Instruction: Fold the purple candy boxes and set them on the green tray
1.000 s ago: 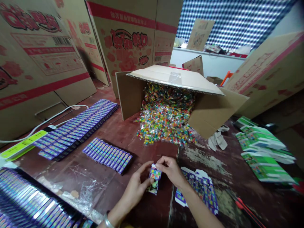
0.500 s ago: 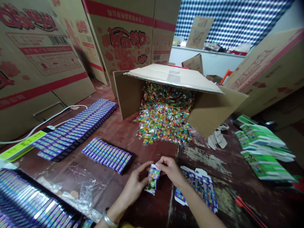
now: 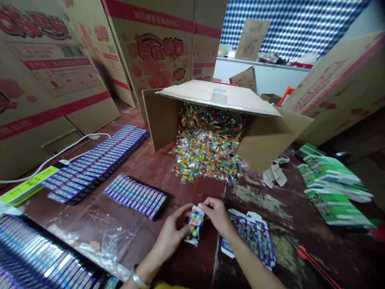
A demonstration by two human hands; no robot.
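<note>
everywhere cartons (image 3: 57, 68) wall the worn wooden table (image 3: 270, 204)

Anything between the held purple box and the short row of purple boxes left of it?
Nothing visible. The left hand and right hand both pinch the small purple box; only bare table lies between it and the short row of boxes.

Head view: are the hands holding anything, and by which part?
Yes, a small purple box. The left hand grips its left side, and the right hand pinches its top end.
</note>
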